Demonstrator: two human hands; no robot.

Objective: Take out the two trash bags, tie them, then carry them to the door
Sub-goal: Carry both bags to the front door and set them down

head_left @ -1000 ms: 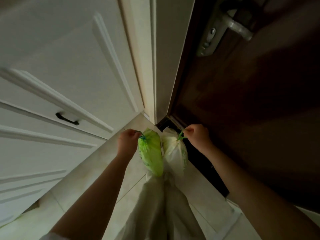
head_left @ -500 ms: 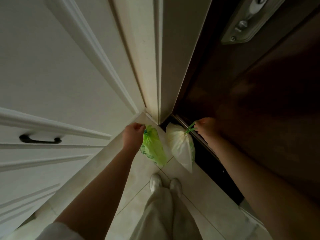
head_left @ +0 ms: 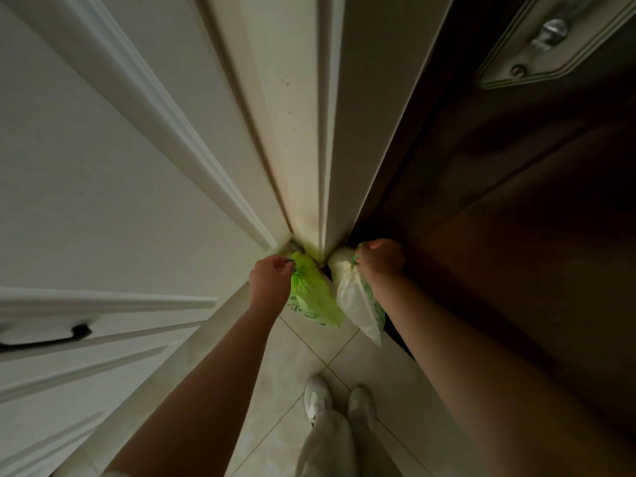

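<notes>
My left hand [head_left: 270,282] is closed around the tied neck of a bright green trash bag [head_left: 313,297], which hangs low in the corner by the white door frame. My right hand [head_left: 378,258] grips the knotted green top of a white trash bag [head_left: 356,301] hanging just right of the green one, close against the dark brown door [head_left: 516,218]. Both bags dangle near the tiled floor [head_left: 292,370]; whether their bottoms touch it I cannot tell.
A white panelled cabinet [head_left: 86,201] with a black handle [head_left: 69,333] fills the left side. The door's metal lock plate [head_left: 547,39] is at the top right. My white shoes [head_left: 339,402] stand on the tiles just behind the bags.
Both hands have moved forward and down with the bags, bringing them into the corner between the white frame and the dark door. My view has tilted closer to the door.
</notes>
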